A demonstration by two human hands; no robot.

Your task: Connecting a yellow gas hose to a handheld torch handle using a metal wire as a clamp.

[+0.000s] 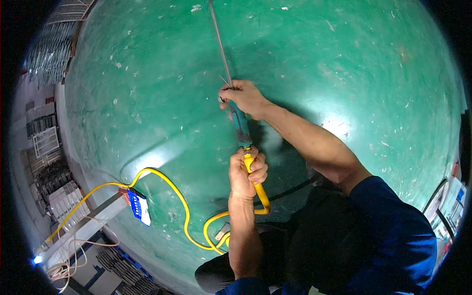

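Note:
An air blow gun (240, 124) with a teal and dark body points away from me over the green floor. Its long thin metal nozzle (219, 42) runs up to the top of the view. My right hand (250, 98) is closed around the gun's front end, where the nozzle begins; a small silvery part peeks out by its fingertips. My left hand (242, 173) is wrapped around the yellow air hose (263, 196), just below the metal coupling at the gun's rear. The palm sides of both hands are partly hidden.
The hose loops across the green floor (147, 88) to a pale beam (91, 228) at lower left. A blue-and-white packet (138, 206) hangs by the beam's end, with a tangled pale cord (73, 250) nearby. Stacked racks (46, 142) line the left side.

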